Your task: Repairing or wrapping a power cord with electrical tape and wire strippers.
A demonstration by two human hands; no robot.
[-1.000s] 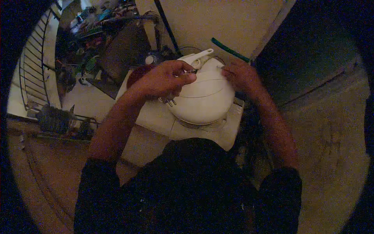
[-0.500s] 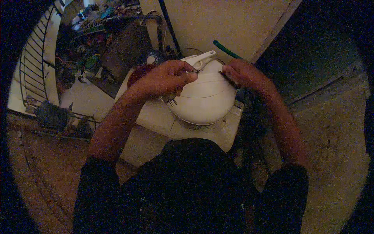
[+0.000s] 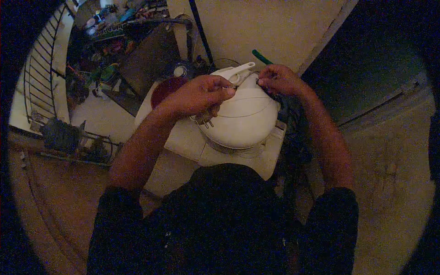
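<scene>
The dark red round object point(image 3: 166, 93) sits at 10 o'clock of the white domed vessel point(image 3: 240, 126); nearer on that bearing, the left hand point(image 3: 204, 95) pinches thumb to forefinger, its lower fingers curled over a two-pin plug point(image 3: 207, 123). The white-handled implement point(image 3: 241, 70) lies at 12 o'clock. The right hand point(image 3: 280, 80), between 1 and 2 o'clock, has fingertips closed together, contents indiscernible.

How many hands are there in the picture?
2. The left hand is over the left side of the round white thing, with plug prongs showing below that hand; the right hand is at the upper right, near the green stick.
</scene>
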